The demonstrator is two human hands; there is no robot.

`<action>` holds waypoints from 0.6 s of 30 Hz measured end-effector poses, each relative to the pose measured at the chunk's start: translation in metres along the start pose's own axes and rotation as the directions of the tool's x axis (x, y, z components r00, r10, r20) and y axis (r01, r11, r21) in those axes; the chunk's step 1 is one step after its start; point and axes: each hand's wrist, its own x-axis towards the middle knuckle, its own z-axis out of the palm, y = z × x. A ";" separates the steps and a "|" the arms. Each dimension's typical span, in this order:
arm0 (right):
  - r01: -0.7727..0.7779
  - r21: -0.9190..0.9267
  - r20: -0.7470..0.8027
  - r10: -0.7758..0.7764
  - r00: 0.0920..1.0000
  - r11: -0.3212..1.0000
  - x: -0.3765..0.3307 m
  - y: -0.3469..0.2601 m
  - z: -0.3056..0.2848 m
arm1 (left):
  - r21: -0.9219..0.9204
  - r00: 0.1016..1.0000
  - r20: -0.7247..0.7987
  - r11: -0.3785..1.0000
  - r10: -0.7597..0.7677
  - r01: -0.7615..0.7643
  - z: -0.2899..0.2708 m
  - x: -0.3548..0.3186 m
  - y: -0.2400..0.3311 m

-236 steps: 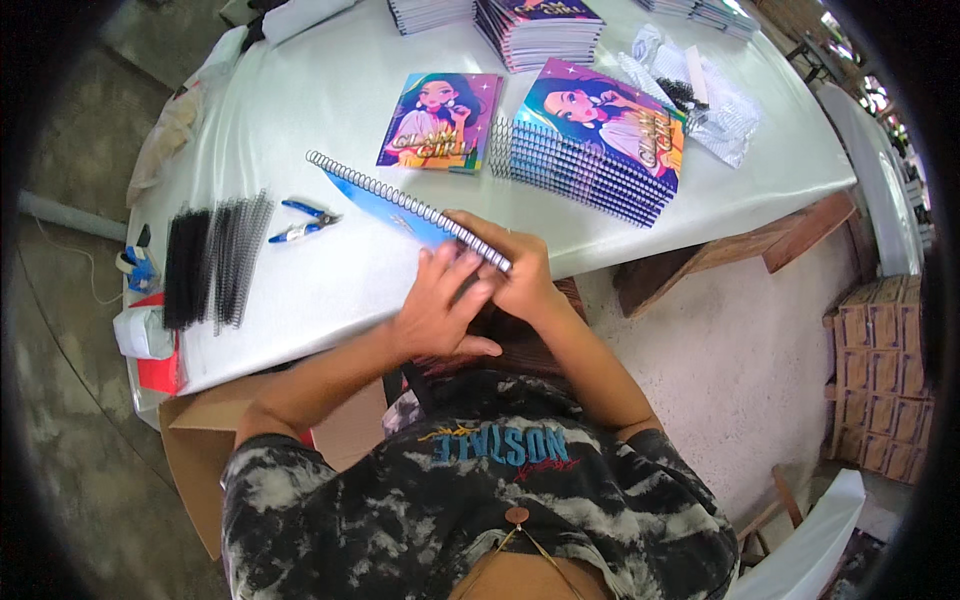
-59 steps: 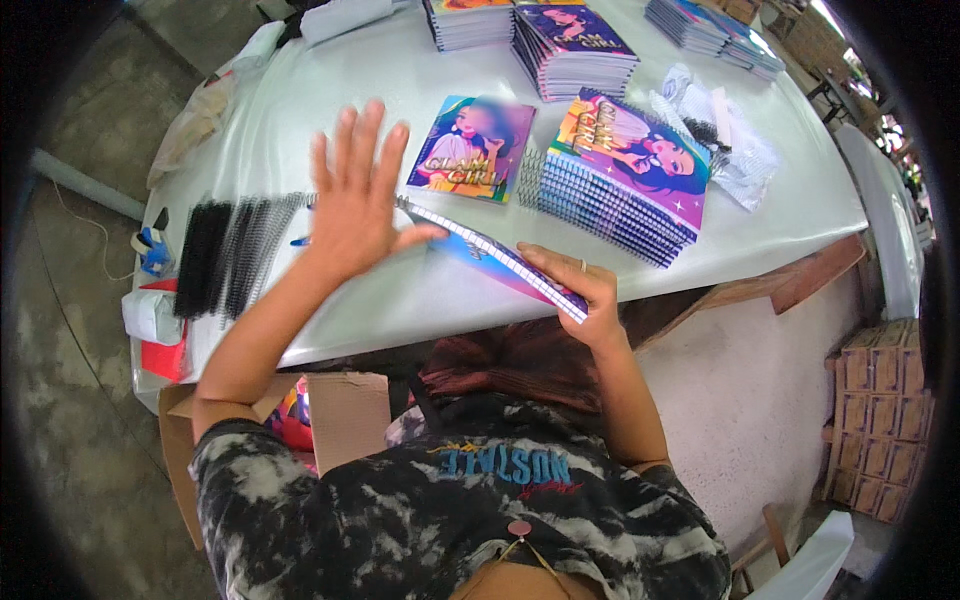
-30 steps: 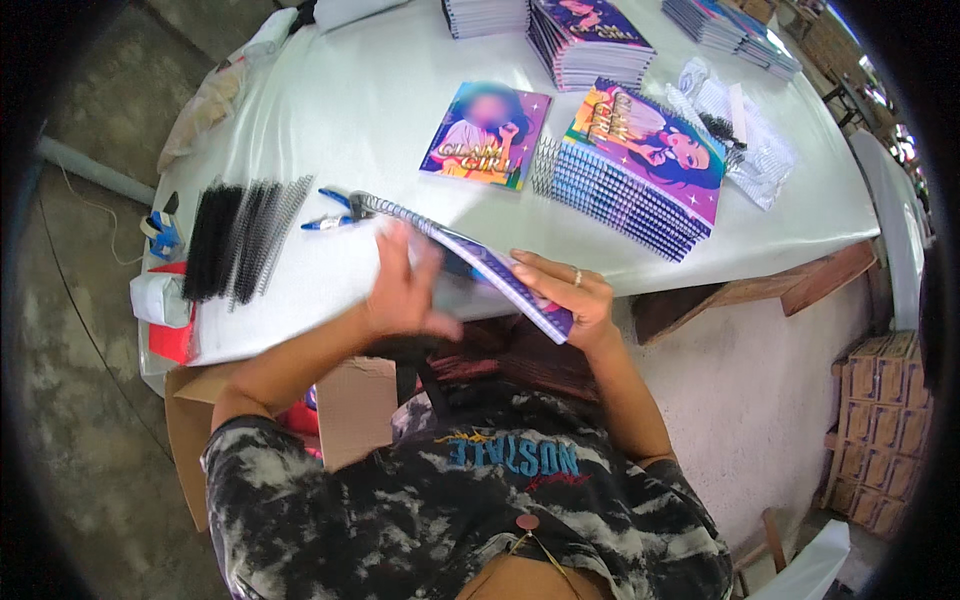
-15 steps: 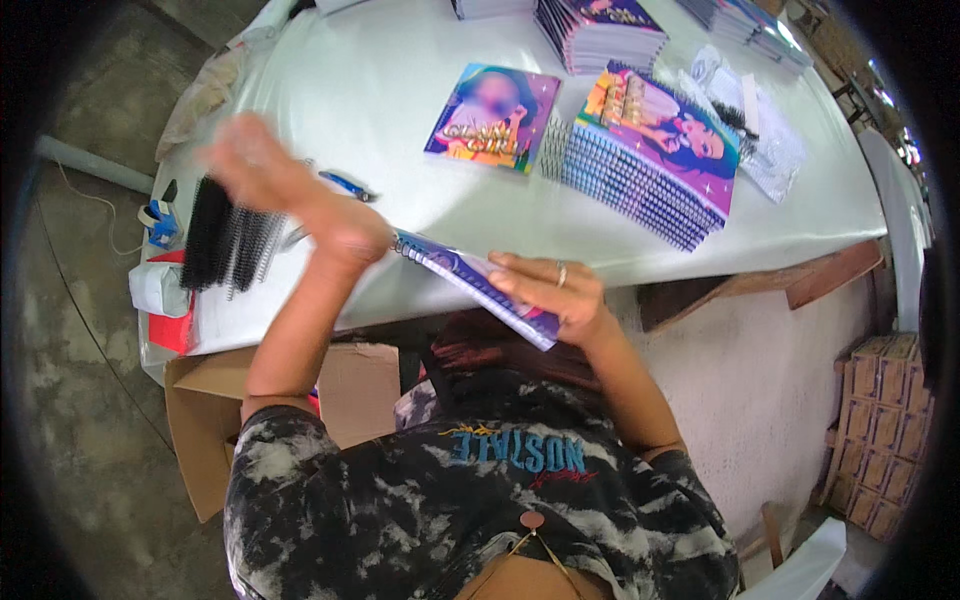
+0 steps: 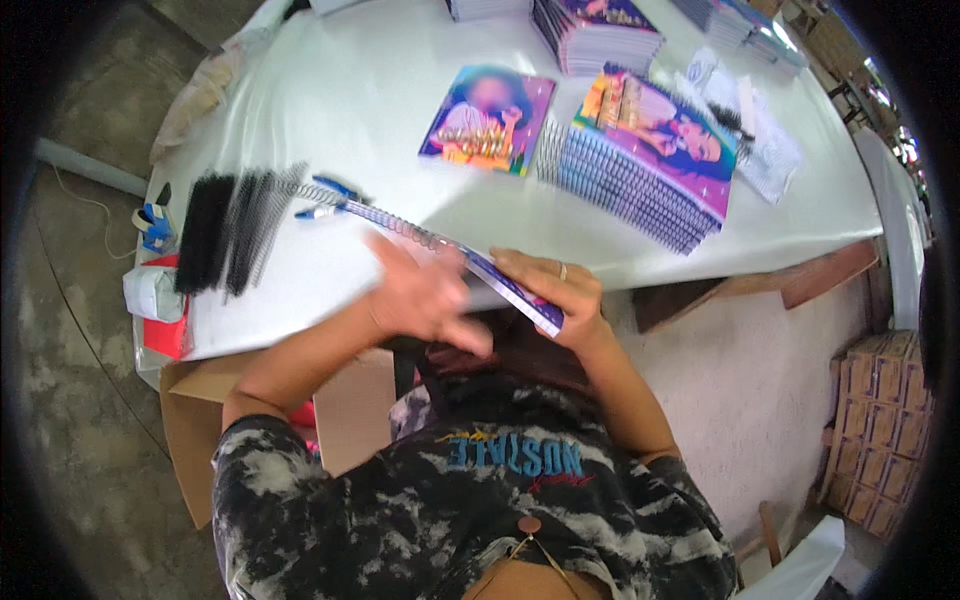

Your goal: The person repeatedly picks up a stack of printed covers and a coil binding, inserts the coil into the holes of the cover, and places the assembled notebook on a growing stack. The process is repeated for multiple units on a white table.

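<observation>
Notebook edge-on between two hands above the surface (image 5: 330,110).
Right hand (image 5: 555,300) grasps the spiral notebook (image 5: 470,262) from beneath its near end; blurred left hand (image 5: 425,300) lies flat against it, fingers spread, clasping nothing.

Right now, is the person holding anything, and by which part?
The right hand grips a spiral-bound notebook at its near end. The blurred left hand lies against its side; whether it grips cannot be told.
</observation>
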 end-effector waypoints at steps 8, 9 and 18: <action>-0.080 0.024 -0.023 0.081 0.996 0.996 0.000 0.002 0.004 | -0.409 0.958 0.285 0.908 0.035 0.088 0.001 -0.014 0.032; -0.060 0.001 -0.017 0.060 0.998 0.998 -0.002 0.005 0.008 | -0.207 0.990 0.117 0.977 0.084 -0.059 -0.003 0.003 0.022; -0.131 0.096 -0.011 0.133 0.991 0.987 0.002 0.001 0.016 | -0.180 0.960 0.111 0.955 0.257 -0.235 -0.010 0.020 0.029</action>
